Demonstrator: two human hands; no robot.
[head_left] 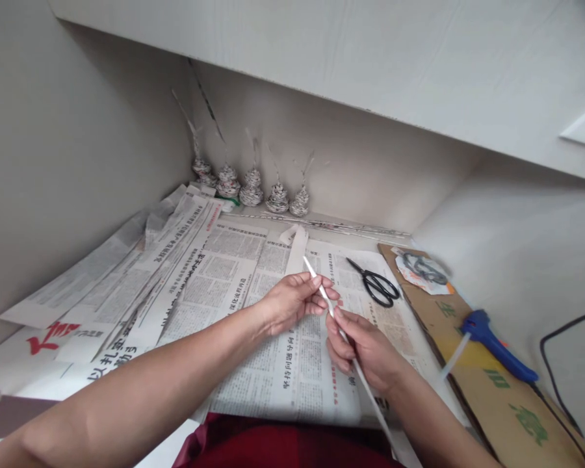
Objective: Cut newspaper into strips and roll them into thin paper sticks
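A thin white rolled paper tube point(370, 387) runs from between my hands down toward my lap. My left hand point(299, 298) pinches it near its pointed upper end, thumb on top. Just below, my right hand point(363, 341) is closed around the same tube, thumb pressed along it. Both hands hover over newspaper sheets point(253, 370) spread on the table. Behind the tube's tip lies a white paper strip point(298, 247) with a curled end. Black-handled scissors point(377, 286) rest on the newspaper to the right of my hands.
Several woven paper gourds point(252, 188) stand along the back wall, with thin paper rods point(351, 229) before them. Cut newspaper strips point(175, 240) are piled at left. On the right, a blue glue gun point(500, 344) lies on cardboard point(492, 403), its cord trailing. A shelf point(322, 58) overhangs the back.
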